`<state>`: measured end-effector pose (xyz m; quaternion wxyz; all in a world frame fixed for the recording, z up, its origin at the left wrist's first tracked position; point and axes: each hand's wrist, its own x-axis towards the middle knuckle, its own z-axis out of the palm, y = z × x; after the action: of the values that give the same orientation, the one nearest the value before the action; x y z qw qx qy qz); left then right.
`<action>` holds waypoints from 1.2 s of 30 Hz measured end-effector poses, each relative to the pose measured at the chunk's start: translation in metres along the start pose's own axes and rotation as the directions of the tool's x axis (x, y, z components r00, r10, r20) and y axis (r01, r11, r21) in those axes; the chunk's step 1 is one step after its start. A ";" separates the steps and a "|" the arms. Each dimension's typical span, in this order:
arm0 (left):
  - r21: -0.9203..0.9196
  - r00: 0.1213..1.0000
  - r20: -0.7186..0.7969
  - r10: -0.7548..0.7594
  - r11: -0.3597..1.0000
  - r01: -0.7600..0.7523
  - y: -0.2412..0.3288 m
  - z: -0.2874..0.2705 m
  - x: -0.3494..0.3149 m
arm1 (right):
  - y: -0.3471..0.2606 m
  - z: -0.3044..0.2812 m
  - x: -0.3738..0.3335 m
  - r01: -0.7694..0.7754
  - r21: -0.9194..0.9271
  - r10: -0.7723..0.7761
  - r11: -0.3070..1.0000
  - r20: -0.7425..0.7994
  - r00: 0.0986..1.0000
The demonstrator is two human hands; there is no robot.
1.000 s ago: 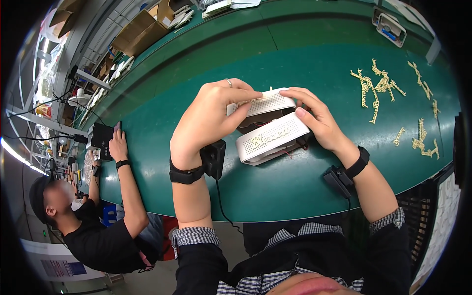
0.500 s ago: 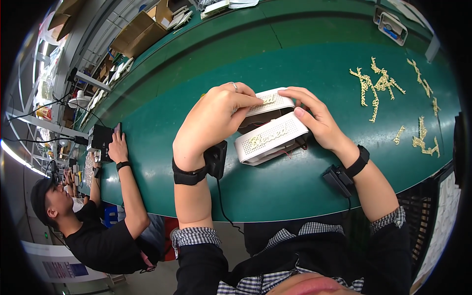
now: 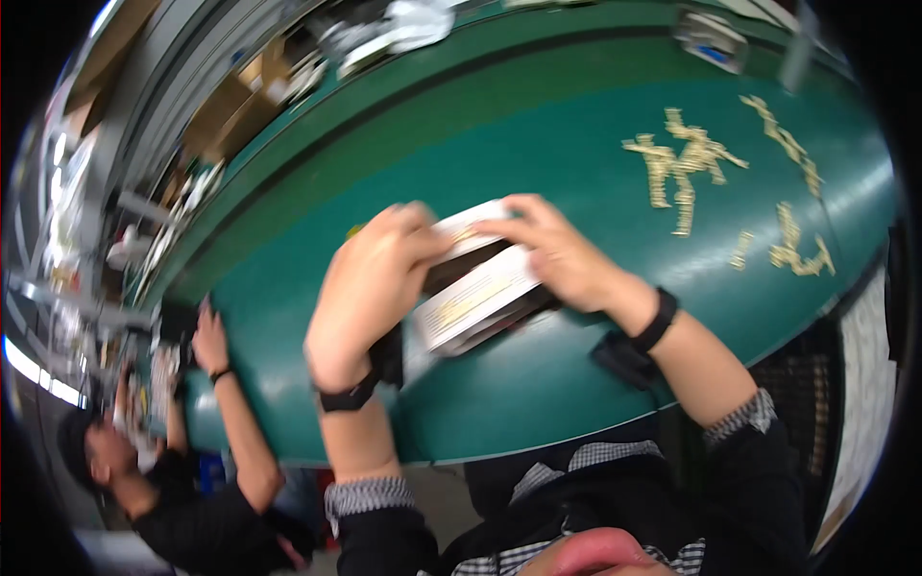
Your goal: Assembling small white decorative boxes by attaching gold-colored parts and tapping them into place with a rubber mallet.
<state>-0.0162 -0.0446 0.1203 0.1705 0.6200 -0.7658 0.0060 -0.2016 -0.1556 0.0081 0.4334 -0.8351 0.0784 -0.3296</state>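
Note:
Two white perforated housings lie side by side on the green table in front of me, the far housing (image 3: pixel 488 211) and the near housing (image 3: pixel 516 273). Gold script lettering (image 3: pixel 471 305) sits on top of the near one, blurred by motion. My left hand (image 3: pixel 379 278) is closed at the left part of the far housing's top, fingertips pressed together at its gold lettering (image 3: pixel 462 233). Whether the lettering is pinched or only pressed is unclear. My right hand (image 3: pixel 567 257) grips the far housing's right end, its index finger across the top and its thumb by the near housing.
Loose gold lettering pieces (image 3: pixel 682 168) lie at the right, with another strip (image 3: pixel 789 144) beyond. A white housing (image 3: pixel 715 46) with something blue inside stands at the back right. A cardboard box (image 3: pixel 229 120) is at the back left. A co-worker (image 3: pixel 158 494) reaches over the table's left end.
The whole view has shifted and blurred. My right index finger has come further over the far housing's top, nearer my left fingertips. The housings still lie between my hands.

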 end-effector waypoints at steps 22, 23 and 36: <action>-0.445 0.884 0.386 -0.262 0.787 0.428 -0.015 -0.046 -0.037 | 0.008 0.004 0.006 0.067 0.134 -0.059 0.989 -0.066 0.996; -0.426 0.862 0.424 -0.278 0.779 0.460 -0.016 -0.046 -0.038 | 0.009 0.005 0.006 0.058 0.181 -0.049 0.982 -0.056 0.997; -0.242 0.919 0.325 -0.225 0.919 0.310 0.020 -0.035 -0.020 | 0.001 -0.015 0.001 -0.014 0.168 0.018 0.986 -0.024 1.000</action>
<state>-0.0229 -0.0128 0.1523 0.1437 0.6823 -0.6821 -0.2205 -0.2099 -0.1665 0.0140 0.5039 -0.7907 0.0624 -0.3420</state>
